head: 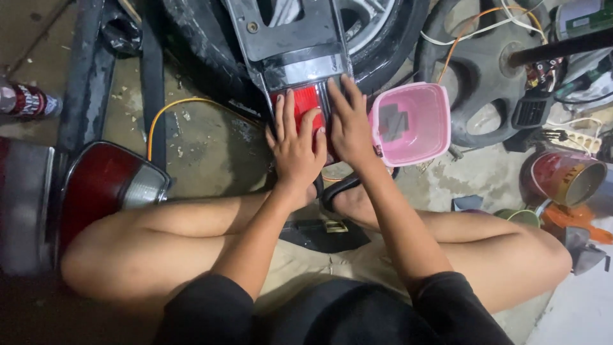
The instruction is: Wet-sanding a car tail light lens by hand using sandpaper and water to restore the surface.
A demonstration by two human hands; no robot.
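You're sitting cross-legged on the concrete floor (pixel 211 147) w/ both hands pressing flat on the red tail-light lens (pixel 305 102), which is lying just ahead of your feet, at the near end of a black plastic housing (pixel 290 38) that is running away from you toward the tyre (pixel 198 45) at the top edge of the view. Your left hand (pixel 295 144) is lying palm-down w/ fingers spread, covering the lower left of the lens; your right hand (pixel 348 124) is doing the same along its right side, fingertips reaching up to the black housing. Neither hand is gripping anything; both are open and bearing down. Judging by that, you're seating or pushing the lens against its housing, mid-step, not finished. Next move is prob. calling for even pressure on both sides so the lens isn't tilting, and a check of the edges, which your hands are hiding right now. Just right of your right hand a pink plastic basket (pixel 412 121) is sitting on the floor, touching or nearly touching the lens assy; can't tell which. A second tail-light unit (pixel 105 185) is resting by your left knee, and an orange wire (pixel 172 108) is looping across the floor between them.
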